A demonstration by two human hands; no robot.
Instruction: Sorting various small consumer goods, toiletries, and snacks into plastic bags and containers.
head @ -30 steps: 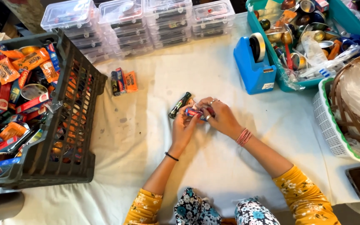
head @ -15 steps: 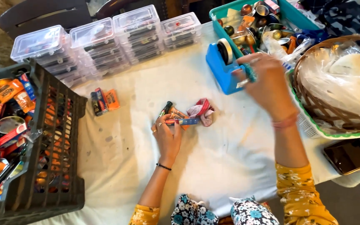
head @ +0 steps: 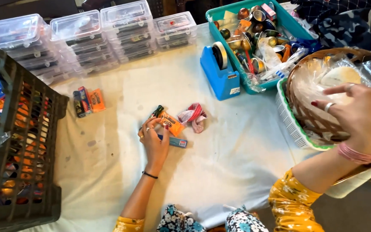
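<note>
- The left hand (head: 153,139) rests on the white cloth (head: 220,172). Its fingers are curled loosely over a small group of items: a blue tube-shaped packet (head: 176,142), an orange sachet (head: 171,123) and a dark green sachet (head: 156,111). It presses them down more than it grips them; I cannot tell whether any one is truly pinched.
- The right hand (head: 357,118) is over the wicker basket (head: 312,116) at the right side. Its fingers are spread and a little bent, and I see nothing held in them. They are near the clear plastic wrap (head: 323,81) that lines the basket.
- A crumpled red and white wrapper (head: 194,116) lies just beside the orange sachet, apart from both hands.
- To do this well, I think the left hand should keep a flat, steady pressure, so the small packets do not slide or scatter on the cloth while the other hand is away.
- The right hand should take only one layer of the thin plastic, with the fingertips, because it can tear or pull other sheets along.
- The basket stands in a green-rimmed white tray (head: 295,124), close to the table edge, so a gentle pull is safer than a quick one.
- The blue tape dispenser (head: 220,71) and the teal bin of small tins (head: 258,38) are near, well within reach.
</note>
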